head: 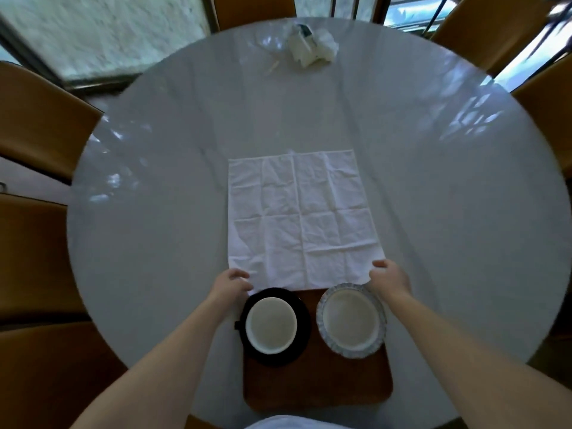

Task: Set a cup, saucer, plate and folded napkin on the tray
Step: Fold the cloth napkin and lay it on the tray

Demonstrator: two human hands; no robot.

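Item: brown wooden rectangular tray [315, 388], lower centre of the frame, resting on the round white table [154, 212]. On its left part: a black round saucer [305, 323] carrying a white round cup with a black outer wall [271, 326], a small dark handle showing at the cup's left. On its right part: a round plate with a blue-patterned scalloped rim [351, 320], just beside the saucer and apart from it. Both pieces I judge as placed. Item outstanding: a white creased cloth napkin [300, 221], lying open and flat in the centre of the frame, its near edge overlapping the tray's far edge and touching the saucer and plate. My left hand [230, 284] is at the napkin's lower left corner, fingers curled and seemingly pinching the cloth; my right hand [388, 277] is at the lower right corner, fingers curled on that corner likewise, though the exact pinch is hard to see. Remaining, by my reckoning: fold the napkin down and set it on the bare part of the tray nearest me. Also present: a crumpled white heap of paper or plastic [309, 48] at top centre, and brown chairs [40, 119] around the table.
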